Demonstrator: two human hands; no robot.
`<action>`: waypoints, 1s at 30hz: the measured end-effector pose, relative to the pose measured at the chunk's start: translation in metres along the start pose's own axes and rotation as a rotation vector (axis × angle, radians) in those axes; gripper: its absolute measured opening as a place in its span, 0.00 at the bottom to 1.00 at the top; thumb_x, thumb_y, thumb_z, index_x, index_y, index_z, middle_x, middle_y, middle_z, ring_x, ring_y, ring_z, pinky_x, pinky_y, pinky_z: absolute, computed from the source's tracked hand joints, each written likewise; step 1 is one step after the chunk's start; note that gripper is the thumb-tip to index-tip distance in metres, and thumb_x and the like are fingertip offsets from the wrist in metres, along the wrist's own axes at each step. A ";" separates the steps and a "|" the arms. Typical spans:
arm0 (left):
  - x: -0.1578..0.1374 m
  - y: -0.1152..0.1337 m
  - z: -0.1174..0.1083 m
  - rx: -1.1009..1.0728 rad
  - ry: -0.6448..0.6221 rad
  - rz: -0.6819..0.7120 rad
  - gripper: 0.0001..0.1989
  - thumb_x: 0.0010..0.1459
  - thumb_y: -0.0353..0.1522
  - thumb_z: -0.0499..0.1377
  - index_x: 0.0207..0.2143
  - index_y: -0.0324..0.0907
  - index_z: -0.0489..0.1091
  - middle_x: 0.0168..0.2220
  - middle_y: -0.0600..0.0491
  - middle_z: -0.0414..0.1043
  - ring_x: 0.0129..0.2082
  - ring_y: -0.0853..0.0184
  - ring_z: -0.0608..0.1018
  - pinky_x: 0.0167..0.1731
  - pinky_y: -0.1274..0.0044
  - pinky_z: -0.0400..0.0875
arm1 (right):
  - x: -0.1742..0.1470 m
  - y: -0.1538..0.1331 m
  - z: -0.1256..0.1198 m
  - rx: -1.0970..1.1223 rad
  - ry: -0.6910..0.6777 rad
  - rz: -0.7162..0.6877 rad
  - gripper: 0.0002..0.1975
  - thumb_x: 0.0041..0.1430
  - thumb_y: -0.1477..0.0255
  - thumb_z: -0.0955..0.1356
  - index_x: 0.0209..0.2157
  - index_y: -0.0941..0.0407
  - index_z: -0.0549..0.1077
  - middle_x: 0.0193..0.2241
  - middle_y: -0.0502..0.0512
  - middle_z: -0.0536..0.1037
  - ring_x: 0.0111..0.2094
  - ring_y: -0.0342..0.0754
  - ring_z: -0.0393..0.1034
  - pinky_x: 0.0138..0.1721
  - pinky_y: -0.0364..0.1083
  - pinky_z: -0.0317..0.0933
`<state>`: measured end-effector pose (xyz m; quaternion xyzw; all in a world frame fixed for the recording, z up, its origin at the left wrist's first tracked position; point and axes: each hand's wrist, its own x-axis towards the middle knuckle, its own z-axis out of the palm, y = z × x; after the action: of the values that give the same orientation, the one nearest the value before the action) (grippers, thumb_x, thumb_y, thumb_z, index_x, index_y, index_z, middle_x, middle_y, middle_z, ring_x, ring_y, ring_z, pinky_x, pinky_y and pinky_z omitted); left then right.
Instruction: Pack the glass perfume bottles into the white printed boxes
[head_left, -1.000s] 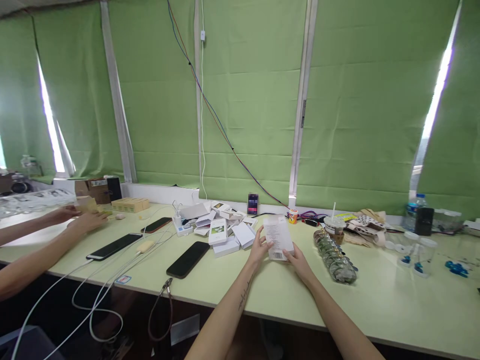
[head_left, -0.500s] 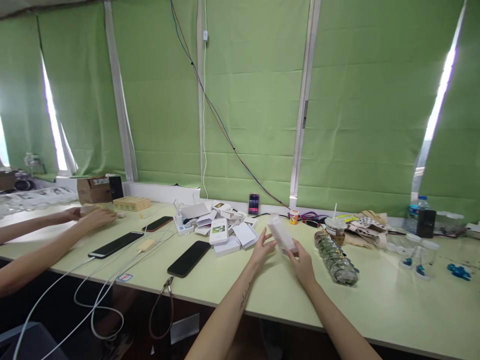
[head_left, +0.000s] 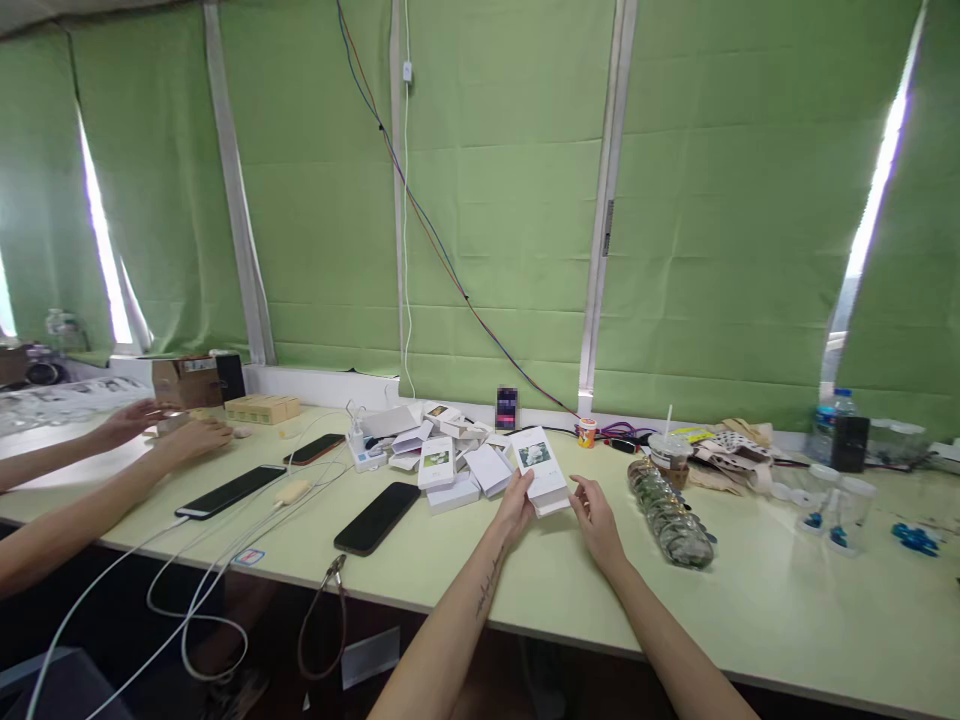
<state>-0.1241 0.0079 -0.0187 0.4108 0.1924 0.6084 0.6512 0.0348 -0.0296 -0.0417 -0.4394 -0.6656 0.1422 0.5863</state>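
Note:
A small white box (head_left: 544, 468) with a picture of white flowers on its front is held over the table, tilted slightly. My left hand (head_left: 514, 508) is closed on its lower left side. My right hand (head_left: 598, 517) is beside the lower right corner, fingers apart and slightly curled; I cannot tell whether the fingertips touch the box. Left of my hands lies a heap of similar white boxes and cards (head_left: 450, 492), one showing a flower picture (head_left: 436, 461).
Black phones (head_left: 377, 517) and white cables (head_left: 202, 575) are at left, near a co-worker's hands (head_left: 191, 438). A propped phone (head_left: 507, 408) stands behind. On the right are a clear-wrapped bundle (head_left: 671, 515), a cup (head_left: 670, 452), cloths (head_left: 739, 455) and clear jars (head_left: 846, 515).
The box has turned so its flower picture now faces me. My left hand has taken hold of its side, while my right hand has loosened from its lower end.

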 end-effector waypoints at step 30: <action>-0.011 0.013 0.002 0.212 -0.278 -0.057 0.43 0.38 0.25 0.70 0.57 0.52 0.61 0.55 0.46 0.66 0.50 0.54 0.73 0.46 0.66 0.70 | 0.005 0.012 -0.001 0.777 0.076 0.384 0.12 0.59 0.67 0.67 0.43 0.56 0.68 0.33 0.49 0.74 0.31 0.44 0.71 0.32 0.46 0.67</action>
<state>-0.1330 -0.0043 -0.0105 0.5516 0.1751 0.5036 0.6414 0.0410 -0.0195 -0.0470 -0.3067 -0.4466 0.4723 0.6953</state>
